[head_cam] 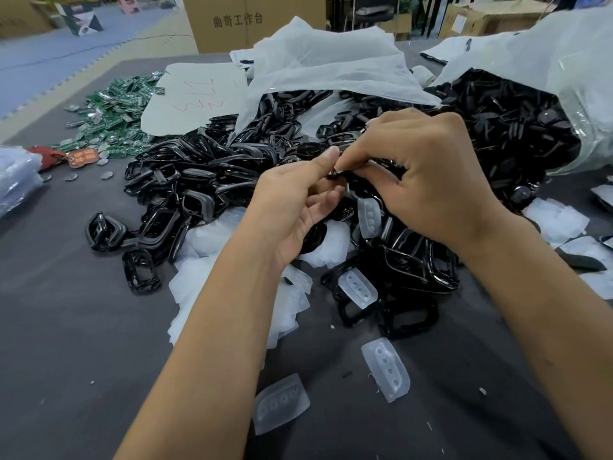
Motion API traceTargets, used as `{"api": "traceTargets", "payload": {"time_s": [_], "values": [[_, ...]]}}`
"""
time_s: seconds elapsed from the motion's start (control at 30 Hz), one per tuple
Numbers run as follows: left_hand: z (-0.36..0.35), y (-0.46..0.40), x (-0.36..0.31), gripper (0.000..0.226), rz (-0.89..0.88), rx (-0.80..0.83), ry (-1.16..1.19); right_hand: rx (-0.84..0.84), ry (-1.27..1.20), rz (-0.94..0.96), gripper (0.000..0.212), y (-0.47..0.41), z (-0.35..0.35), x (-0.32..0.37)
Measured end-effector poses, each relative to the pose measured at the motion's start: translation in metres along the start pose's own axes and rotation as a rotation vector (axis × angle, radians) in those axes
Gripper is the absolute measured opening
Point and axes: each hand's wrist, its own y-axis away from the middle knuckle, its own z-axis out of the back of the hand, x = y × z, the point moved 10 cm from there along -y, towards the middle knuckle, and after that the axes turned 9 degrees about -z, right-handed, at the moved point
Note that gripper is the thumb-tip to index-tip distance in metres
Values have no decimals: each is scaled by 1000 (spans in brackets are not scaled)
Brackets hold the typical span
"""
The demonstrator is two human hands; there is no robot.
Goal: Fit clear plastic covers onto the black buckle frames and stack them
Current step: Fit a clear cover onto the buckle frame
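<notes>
Fingertips of both hands meet above the middle of the heap, pinching one small glossy black plastic buckle frame (343, 175) between them. On the left hand (298, 207) the thumb lies straight along the frame's top edge while the other fingers curl in under it, palm turned up. On the right hand (428, 174) the thumb and forefinger close tightly on the same piece from the right, the remaining fingers bent over it, so most of the frame is hidden; whether a cover is already on it I cannot tell.

Just below the hands lies a translucent clear plastic cover with a row of round dimples (369, 218), resting on the big heap of loose black buckle frames (199, 180) that spreads left and far across the dark grey table mat (66, 327). A second dimpled clear cover (358, 289) sits on frames nearer the viewer, and two more lie alone on the mat near the forearms, one to the right (386, 368) and one nearer left (280, 402). Flat clear covers pile up (195, 287) under the left forearm.

Far right, a white plastic sack (570, 78) spills more black parts. Far left lies a scatter of green printed tags (116, 111), beside a pale sheet with red scribbles (195, 97). A brown cardboard box with printed characters (238, 21) stands beyond the table.
</notes>
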Motion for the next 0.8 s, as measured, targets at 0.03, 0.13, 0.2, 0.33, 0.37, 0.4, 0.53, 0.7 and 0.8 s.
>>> {"api": "traceTargets", "payload": {"time_s": [0.03, 0.13, 0.2, 0.33, 0.37, 0.4, 0.53, 0.7, 0.8], "values": [[-1, 0, 2, 12, 23, 9, 20, 2, -5, 13, 14, 0, 0, 3], [1, -2, 1, 24, 14, 23, 19, 44, -23, 15, 18, -1, -6, 5], [3, -1, 0, 23, 4, 15, 7, 62, -58, -36, 20, -2, -6, 0], [8, -3, -6, 13, -111, -34, -166, -110, -235, -209, 12, 0, 16, -20], [8, -3, -8, 12, -146, -35, -210, -147, -240, -265, 11, 0, 20, -27], [7, -3, -10, 11, -176, -31, -241, -165, -224, -334, 10, 0, 21, -36], [1, -2, -15, 11, -271, -3, -317, -26, -173, -634, 11, 10, -2, -75], [-2, -3, -17, 9, -319, 31, -372, 56, -341, -739, 15, 19, -18, -86], [-3, -3, -18, 10, -357, 36, -454, 52, -360, -771, 18, 21, -19, -92]]}}
